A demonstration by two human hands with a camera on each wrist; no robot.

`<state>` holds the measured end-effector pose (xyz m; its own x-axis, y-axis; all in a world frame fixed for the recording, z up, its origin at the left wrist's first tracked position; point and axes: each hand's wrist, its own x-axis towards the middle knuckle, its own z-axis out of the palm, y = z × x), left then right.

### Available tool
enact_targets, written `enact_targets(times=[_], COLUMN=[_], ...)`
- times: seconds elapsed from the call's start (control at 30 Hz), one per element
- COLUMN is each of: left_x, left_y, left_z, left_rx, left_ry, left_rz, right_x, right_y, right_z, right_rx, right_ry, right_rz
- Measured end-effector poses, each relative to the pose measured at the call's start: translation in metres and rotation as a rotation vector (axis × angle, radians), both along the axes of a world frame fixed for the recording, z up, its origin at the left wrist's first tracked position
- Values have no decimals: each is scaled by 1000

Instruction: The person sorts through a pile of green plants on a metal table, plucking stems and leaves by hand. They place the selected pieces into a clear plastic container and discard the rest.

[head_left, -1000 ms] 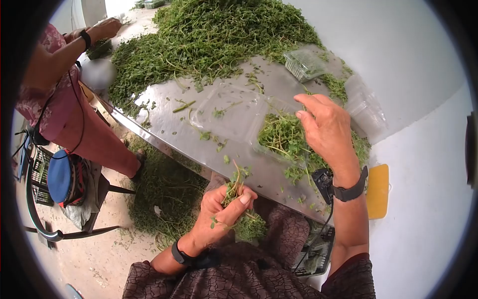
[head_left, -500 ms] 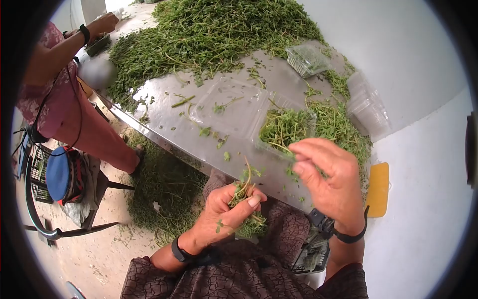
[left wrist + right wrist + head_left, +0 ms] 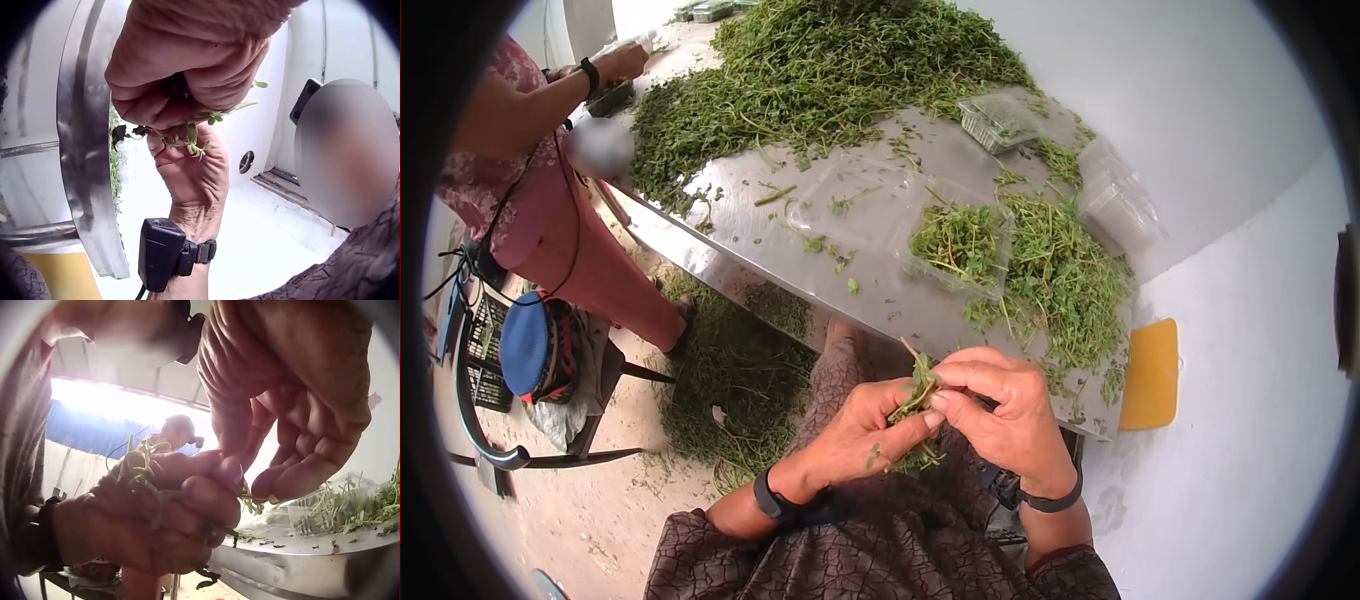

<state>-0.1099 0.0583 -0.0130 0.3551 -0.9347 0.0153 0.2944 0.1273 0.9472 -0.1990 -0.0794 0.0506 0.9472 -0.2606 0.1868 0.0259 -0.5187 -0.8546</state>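
Observation:
My left hand (image 3: 855,430) grips a small bunch of leafy green sprigs (image 3: 920,388) in front of my lap, below the table edge. Thumb and fingers of my right hand (image 3: 1008,405) pinch at the top of that bunch, right beside the left thumb. In the right wrist view, sprigs (image 3: 140,465) stick out over the left hand (image 3: 125,528), and the right fingertips meet its thumb. Leaves (image 3: 199,147) poke out under the left fist in the left wrist view. Most of the bunch is hidden inside the fist.
An open clear plastic clamshell box (image 3: 915,215) on the metal table holds sprigs in one half. Loose greens (image 3: 1070,290) lie beside it, with a big heap (image 3: 830,90) behind. Stacked clear boxes (image 3: 1115,200) stand near the wall. Another person (image 3: 530,160) works at left.
My right hand has come down and left from beside the clamshell box to the bunch in my left hand, and its fingers have closed into a pinch there. The left hand keeps its grip.

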Motion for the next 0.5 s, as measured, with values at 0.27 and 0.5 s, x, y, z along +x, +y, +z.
enact_targets(times=[0.27,0.5], left_x=[-11,-16], left_y=[5,10], left_z=[12,19], left_rx=[-4,-25], left_ry=[28,34], left_rz=[-50,-50], right_x=[-19,-31], right_y=[9,12], right_z=[10,15], right_rx=[154,271], right_ry=[-81,-53], right_rz=[-124,-218])
